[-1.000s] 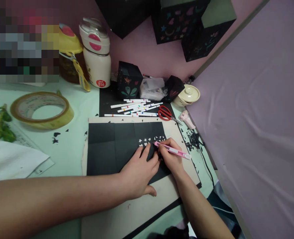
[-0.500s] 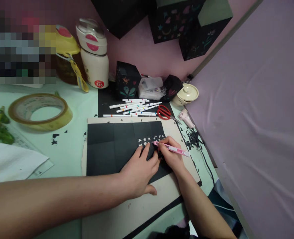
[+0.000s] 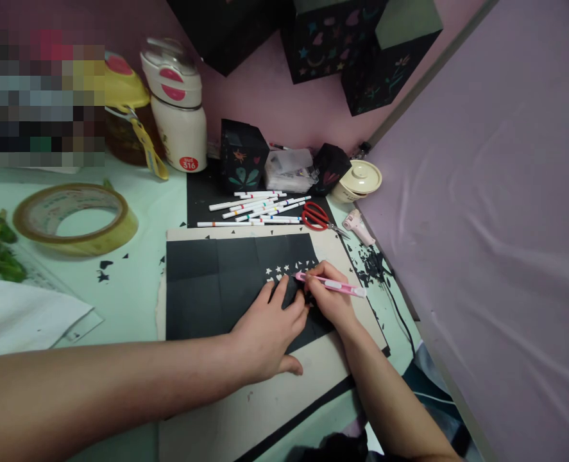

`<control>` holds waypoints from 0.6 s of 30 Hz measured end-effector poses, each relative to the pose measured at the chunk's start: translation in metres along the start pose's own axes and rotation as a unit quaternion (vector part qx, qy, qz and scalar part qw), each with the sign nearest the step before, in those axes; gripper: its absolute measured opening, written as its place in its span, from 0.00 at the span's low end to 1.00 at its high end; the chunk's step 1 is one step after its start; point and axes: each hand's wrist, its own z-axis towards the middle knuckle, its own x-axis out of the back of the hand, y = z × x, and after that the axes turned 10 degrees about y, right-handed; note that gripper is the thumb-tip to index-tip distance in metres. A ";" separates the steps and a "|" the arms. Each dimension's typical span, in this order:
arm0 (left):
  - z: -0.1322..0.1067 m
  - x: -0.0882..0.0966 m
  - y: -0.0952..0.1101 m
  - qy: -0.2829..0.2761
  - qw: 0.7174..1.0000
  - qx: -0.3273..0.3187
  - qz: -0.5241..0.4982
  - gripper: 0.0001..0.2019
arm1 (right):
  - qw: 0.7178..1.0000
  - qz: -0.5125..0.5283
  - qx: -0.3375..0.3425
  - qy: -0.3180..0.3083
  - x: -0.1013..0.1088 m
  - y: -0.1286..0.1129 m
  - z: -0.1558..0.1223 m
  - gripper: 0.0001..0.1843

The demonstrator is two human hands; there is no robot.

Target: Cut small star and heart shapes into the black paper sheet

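Observation:
A sheet of black paper (image 3: 217, 282) with fold creases lies on a beige cardboard board (image 3: 274, 404). Small stars, hearts and triangles are cut out near its upper right. My left hand (image 3: 267, 330) lies flat on the paper with its fingers spread, pressing it down beside the cut-outs. My right hand (image 3: 330, 298) is closed round a pink craft knife (image 3: 332, 284), whose tip touches the paper just below the cut-out shapes. The two hands touch each other.
Behind the board lie several white marker pens (image 3: 258, 208), red scissors (image 3: 319, 217) and a pink tool (image 3: 358, 226). A tape roll (image 3: 75, 218) sits at the left, bottles (image 3: 176, 106) and black paper boxes (image 3: 243, 154) at the back. Black paper scraps (image 3: 373, 263) lie by the right edge.
Both hands stay in place on the paper. The view has shifted slightly, and the knife has tilted a little flatter.

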 end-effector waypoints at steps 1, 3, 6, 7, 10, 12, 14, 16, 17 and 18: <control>0.000 0.000 0.000 0.001 1.000 0.000 0.000 0.45 | 1.000 0.001 0.000 -0.001 0.000 0.000 0.000 0.05; 0.001 -0.001 0.000 0.002 1.000 0.000 0.000 0.45 | 1.000 0.000 0.002 -0.001 0.000 0.000 0.000 0.05; 0.001 0.000 0.000 -0.001 1.000 0.000 0.000 0.45 | 1.000 -0.002 0.006 0.005 -0.001 0.001 0.000 0.05; 0.001 0.000 0.000 -0.003 1.000 0.000 0.000 0.45 | 1.000 -0.002 0.005 0.010 -0.001 0.001 -0.001 0.06; 0.000 0.001 0.000 -0.007 1.000 0.002 -0.003 0.46 | 1.000 0.002 0.002 0.023 -0.003 0.001 -0.001 0.06; -0.001 0.001 0.000 -0.007 1.000 0.002 -0.004 0.46 | 1.000 0.004 0.004 0.027 -0.004 0.001 -0.002 0.06; -0.001 0.001 0.001 -0.006 1.000 0.001 -0.005 0.46 | 1.000 0.005 0.004 0.030 -0.005 0.001 -0.002 0.06; -0.001 0.002 0.001 -0.008 1.000 0.000 -0.004 0.46 | 0.999 0.004 0.005 0.032 -0.005 0.002 -0.002 0.06; 0.000 0.003 0.000 -0.009 1.000 0.000 -0.004 0.46 | 0.999 0.002 0.007 0.032 -0.005 0.002 -0.002 0.06; 0.000 0.003 0.000 -0.010 1.000 0.000 -0.004 0.46 | 0.999 0.000 0.011 0.031 -0.005 0.003 -0.002 0.06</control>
